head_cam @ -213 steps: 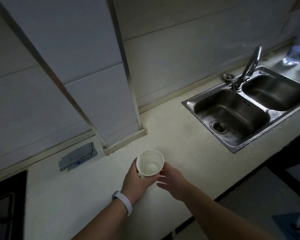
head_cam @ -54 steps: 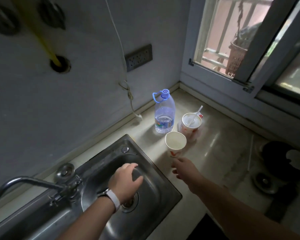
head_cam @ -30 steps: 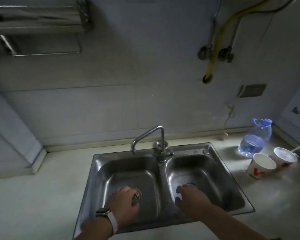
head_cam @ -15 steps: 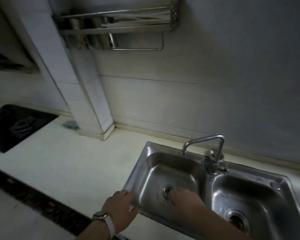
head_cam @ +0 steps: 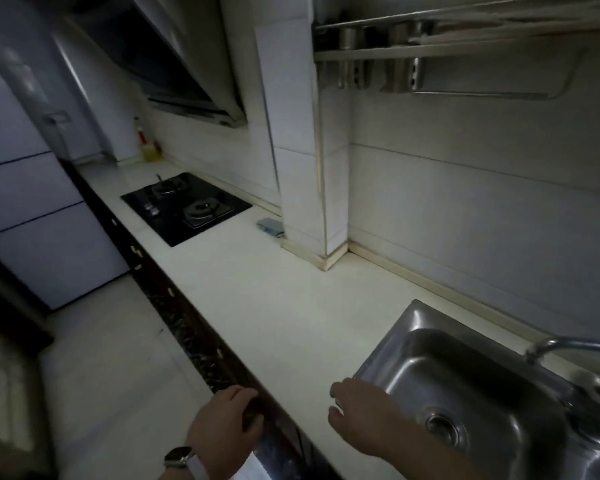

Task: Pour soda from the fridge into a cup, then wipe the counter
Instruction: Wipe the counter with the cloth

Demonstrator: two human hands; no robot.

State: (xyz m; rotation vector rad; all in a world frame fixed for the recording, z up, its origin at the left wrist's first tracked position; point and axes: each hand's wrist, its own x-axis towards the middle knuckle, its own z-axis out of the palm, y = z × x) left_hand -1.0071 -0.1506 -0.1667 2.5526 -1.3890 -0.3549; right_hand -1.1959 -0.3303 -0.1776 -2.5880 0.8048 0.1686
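Left hand [head_cam: 226, 422] and right hand [head_cam: 362, 415] both loose, empty, at the counter [head_cam: 257, 306]; that cloth [head_cam: 270, 226] looks limp and light, so bunch its middle.

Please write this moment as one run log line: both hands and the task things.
left hand: empty, at counter edge | right hand: empty, beside sink | cloth: by pillar, untouched | fridge: left, closed | cup: not in view

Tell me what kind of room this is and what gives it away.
A home kitchen, most likely. A two-burner gas hob is set into the pale counter under a range hood, and a stainless steel sink with a tap sits further along the same counter.
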